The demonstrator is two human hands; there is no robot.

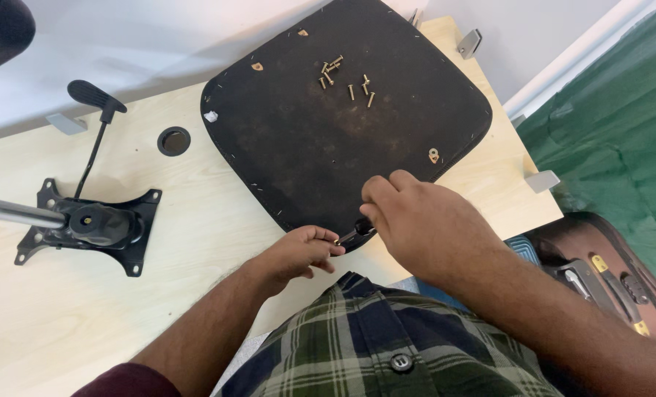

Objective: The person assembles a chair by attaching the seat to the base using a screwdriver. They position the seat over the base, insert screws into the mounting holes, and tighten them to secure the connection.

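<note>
A black upturned chair seat (343,140) lies on a light wooden table (70,309). Several brass screws (346,79) are scattered loose on its far part. My right hand (423,220) is closed on a dark-handled tool (359,231) at the seat's near edge. My left hand (302,254) pinches a small brass screw (337,240) right at the tool's tip, fingers together. The tool's handle is mostly hidden under my right fingers.
A black chair tilt mechanism (93,224) with a lever (96,99) and a metal gas cylinder (12,212) lies at the left. A round cable hole (173,140) sits in the table. A bag with tools (607,276) lies on the floor at the right.
</note>
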